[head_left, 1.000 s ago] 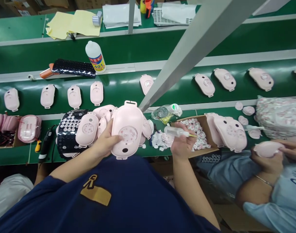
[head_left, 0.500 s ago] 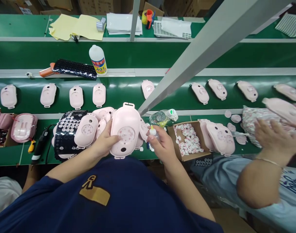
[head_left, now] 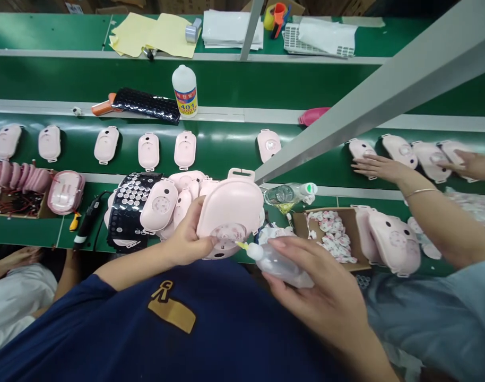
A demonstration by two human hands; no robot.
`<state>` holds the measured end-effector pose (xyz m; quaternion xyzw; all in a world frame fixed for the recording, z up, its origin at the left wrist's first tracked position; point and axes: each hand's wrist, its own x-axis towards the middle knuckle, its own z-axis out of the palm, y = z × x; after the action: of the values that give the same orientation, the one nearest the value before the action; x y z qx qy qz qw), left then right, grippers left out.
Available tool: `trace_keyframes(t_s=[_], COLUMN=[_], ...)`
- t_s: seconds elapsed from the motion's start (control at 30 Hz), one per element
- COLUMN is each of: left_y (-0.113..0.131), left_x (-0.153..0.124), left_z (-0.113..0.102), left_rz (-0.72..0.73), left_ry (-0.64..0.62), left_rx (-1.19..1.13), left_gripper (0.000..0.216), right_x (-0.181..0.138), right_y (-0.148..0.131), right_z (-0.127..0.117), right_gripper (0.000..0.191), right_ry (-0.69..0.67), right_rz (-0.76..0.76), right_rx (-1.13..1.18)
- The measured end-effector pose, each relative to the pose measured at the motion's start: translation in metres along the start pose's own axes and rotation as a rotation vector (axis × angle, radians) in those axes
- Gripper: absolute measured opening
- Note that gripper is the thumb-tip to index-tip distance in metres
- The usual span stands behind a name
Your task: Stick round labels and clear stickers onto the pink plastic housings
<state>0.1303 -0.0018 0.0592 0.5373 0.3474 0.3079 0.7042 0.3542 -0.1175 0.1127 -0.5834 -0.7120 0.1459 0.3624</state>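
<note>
Towards the left of the table (head_left: 53, 236), a black tool (head_left: 89, 220) lay at the near edge, and beside it was a black sheet (head_left: 123, 225). The left forearm slanted up from the lower left; the left hand (head_left: 192, 233) gripped a pink case (head_left: 230, 204) by its left side, with the thumb on the front. This case was held above the near edge. From the lower right, the right hand (head_left: 318, 281) grasped a clear bottle (head_left: 280, 265), fingers curled around it, its yellow nozzle (head_left: 241, 245) pointing left, close to the case's round print (head_left: 230, 233). Further right stood a box (head_left: 301, 225).
</note>
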Motion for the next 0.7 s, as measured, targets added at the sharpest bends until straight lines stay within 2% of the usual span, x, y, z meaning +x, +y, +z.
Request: trace_keyframes(t_s=[0.23, 0.7], left_y=[0.012, 0.005], left_x=[-0.003, -0.005], left_z=[0.006, 0.008], left_rz=[0.024, -0.004], left_ry=[-0.056, -0.065], left_rx=[-0.030, -0.106], left_gripper=[0.068, 0.067], right_x=[-0.005, -0.010], right_y=[-0.009, -0.007], right_z=[-0.001, -0.002], right_gripper=[0.052, 0.049], right_ry=[-0.012, -0.017], right_rz=[-0.019, 0.030], right_rx=[-0.042, -0.063])
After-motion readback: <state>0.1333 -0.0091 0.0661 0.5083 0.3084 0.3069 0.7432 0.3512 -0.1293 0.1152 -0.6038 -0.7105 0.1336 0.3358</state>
